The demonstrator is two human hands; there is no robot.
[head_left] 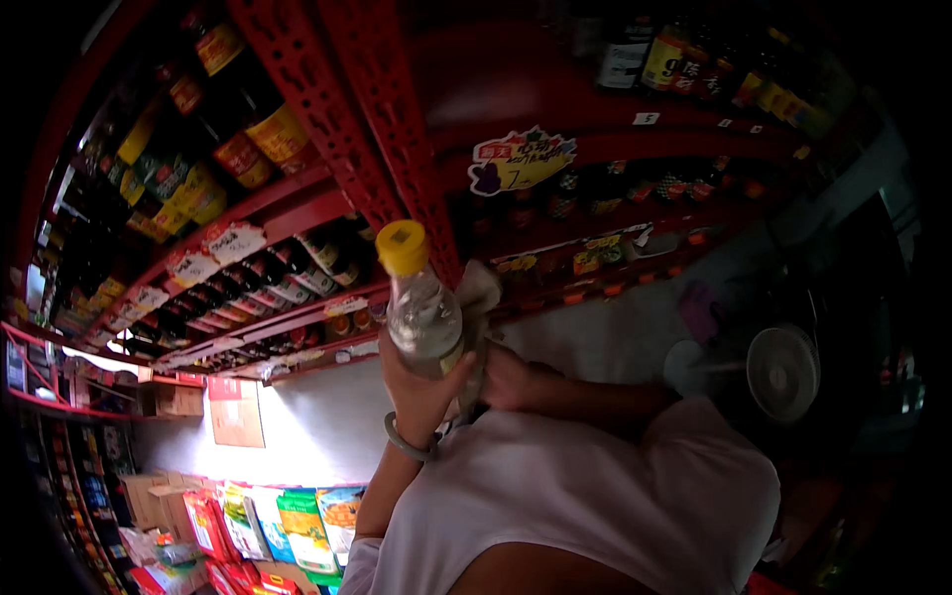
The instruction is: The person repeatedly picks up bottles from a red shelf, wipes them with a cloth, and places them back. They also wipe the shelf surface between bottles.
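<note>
My left hand, with a pale bangle at its wrist, is wrapped around the lower part of a clear bottle. The bottle has a yellow cap and tilts slightly, its top pointing toward the shelves. Against the bottle's right side, my right hand grips a light grey cloth. Part of that hand is in shadow, and the bottle's base is hidden behind my left hand.
A red metal shelf post stands just beyond the bottle. Left shelves carry dark sauce bottles; more bottles line the right shelves. A fan stands at right. Bagged goods and cardboard boxes are at lower left.
</note>
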